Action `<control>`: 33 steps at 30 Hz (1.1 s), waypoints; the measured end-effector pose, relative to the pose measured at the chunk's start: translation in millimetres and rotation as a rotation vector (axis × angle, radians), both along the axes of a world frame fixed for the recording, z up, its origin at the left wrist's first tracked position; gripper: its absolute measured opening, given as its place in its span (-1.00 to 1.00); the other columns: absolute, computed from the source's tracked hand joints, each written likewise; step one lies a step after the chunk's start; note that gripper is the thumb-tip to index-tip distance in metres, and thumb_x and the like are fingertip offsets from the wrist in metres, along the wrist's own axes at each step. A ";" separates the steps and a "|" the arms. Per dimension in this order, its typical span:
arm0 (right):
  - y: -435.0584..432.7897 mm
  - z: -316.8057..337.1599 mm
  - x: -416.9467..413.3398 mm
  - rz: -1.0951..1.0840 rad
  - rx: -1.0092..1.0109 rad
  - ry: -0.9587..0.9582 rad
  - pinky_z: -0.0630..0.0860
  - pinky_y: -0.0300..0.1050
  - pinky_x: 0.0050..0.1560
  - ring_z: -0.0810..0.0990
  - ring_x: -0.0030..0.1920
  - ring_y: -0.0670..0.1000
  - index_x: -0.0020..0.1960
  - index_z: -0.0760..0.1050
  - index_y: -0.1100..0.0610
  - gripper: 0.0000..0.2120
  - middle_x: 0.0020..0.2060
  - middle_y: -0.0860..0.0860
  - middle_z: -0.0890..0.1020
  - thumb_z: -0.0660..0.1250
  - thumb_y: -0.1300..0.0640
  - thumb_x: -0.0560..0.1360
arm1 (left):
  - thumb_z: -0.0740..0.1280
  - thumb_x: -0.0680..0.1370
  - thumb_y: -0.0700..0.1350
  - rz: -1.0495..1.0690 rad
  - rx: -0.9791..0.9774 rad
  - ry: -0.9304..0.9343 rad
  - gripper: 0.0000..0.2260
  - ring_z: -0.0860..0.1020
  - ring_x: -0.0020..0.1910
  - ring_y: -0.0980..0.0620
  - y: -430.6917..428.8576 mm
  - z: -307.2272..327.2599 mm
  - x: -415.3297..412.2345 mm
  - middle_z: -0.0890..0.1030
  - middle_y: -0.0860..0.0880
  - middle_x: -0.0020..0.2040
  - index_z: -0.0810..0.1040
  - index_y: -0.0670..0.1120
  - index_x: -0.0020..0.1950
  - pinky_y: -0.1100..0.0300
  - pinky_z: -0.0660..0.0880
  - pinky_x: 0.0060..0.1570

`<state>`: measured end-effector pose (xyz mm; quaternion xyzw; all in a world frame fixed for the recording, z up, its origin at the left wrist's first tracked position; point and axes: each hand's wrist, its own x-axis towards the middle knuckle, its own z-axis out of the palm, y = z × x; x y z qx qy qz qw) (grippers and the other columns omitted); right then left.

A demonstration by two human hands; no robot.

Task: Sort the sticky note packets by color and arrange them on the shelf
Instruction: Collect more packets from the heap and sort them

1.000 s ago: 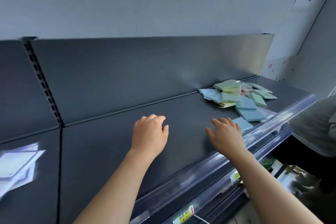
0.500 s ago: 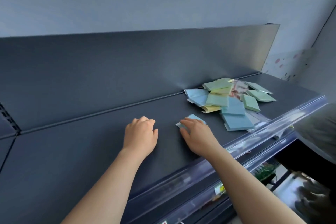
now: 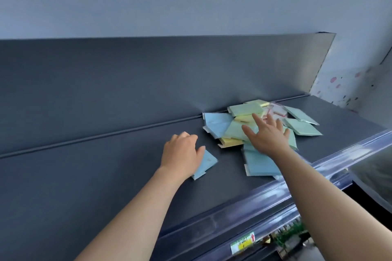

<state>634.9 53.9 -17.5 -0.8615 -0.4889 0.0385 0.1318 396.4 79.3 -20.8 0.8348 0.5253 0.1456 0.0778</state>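
Note:
A loose heap of sticky note packets [image 3: 239, 127] in blue, green, yellow and pink lies on the dark shelf [image 3: 106, 165] against its back panel. My right hand [image 3: 266, 135] is spread with straight fingers over the heap's middle, above green and blue packets. One blue packet [image 3: 204, 164] lies apart, left of the heap. My left hand [image 3: 182, 152] rests on this packet's left part, fingers curled downward, thumb on the packet's top. A larger blue packet [image 3: 259, 163] sits at the heap's front, partly under my right forearm.
A clear plastic price rail [image 3: 244, 203] runs along the shelf's front edge, with a yellow-green price label [image 3: 242, 243] on the lower rail. Two green packets [image 3: 301, 126] lie at the heap's right. The dark back panel [image 3: 148, 74] rises behind.
My right hand slid a single blue packet leftward from the heap's front, left it there, and moved back over the heap. My left hand has come onto that packet.

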 end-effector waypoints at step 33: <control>51.9 -28.0 161.0 -0.029 -0.151 0.022 -0.02 0.44 0.35 0.09 0.46 0.21 0.39 0.07 -0.32 -0.34 0.46 -0.03 0.16 -0.09 -0.53 0.35 | 0.06 0.21 0.65 -0.077 -0.212 0.310 -0.03 -0.27 0.52 -0.25 60.0 -10.3 165.9 -0.25 0.03 0.58 -0.29 0.36 0.48 -0.41 -0.10 0.38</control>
